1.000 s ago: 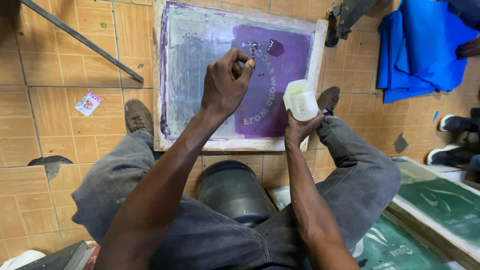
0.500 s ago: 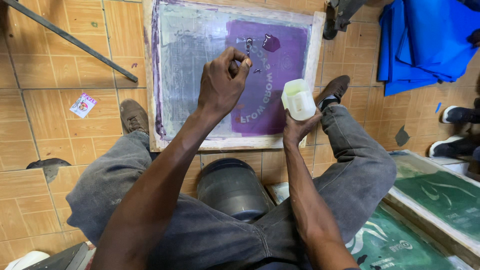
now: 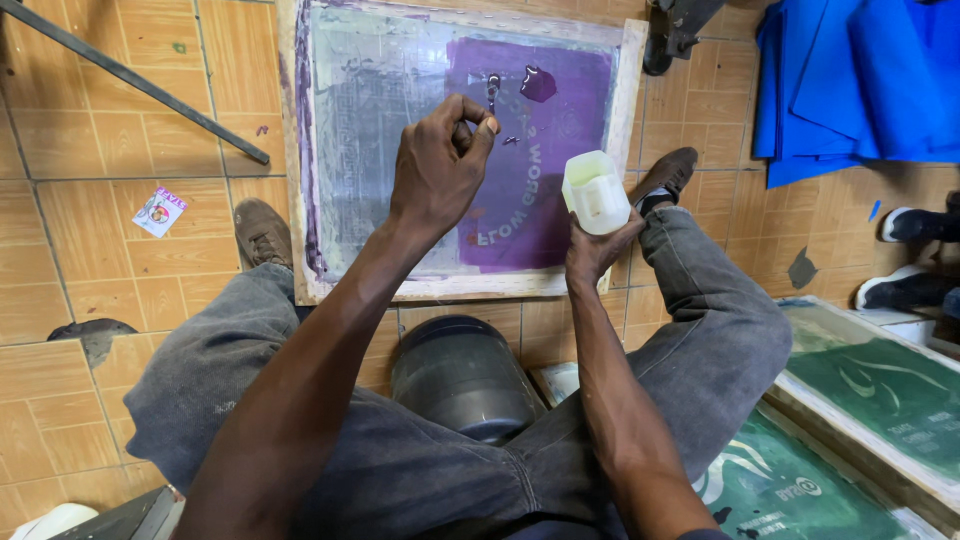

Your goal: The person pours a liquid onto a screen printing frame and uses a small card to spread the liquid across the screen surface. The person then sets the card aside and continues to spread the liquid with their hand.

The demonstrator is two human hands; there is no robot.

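The left hand (image 3: 440, 165) pinches a small tool, too small to identify, over the purple printing screen (image 3: 460, 150) at top centre. The right hand (image 3: 598, 245) grips a white cup (image 3: 596, 192) just right of it.

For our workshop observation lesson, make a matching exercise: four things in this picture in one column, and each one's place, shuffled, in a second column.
Things
1. White cup
2. Dark bucket
3. Blue fabric
4. Green screens

Places
A. Top right, on the tiled floor
B. Held in the right hand
C. Between the person's knees
D. Lower right, beside the right leg

Pairs: 1-B, 2-C, 3-A, 4-D
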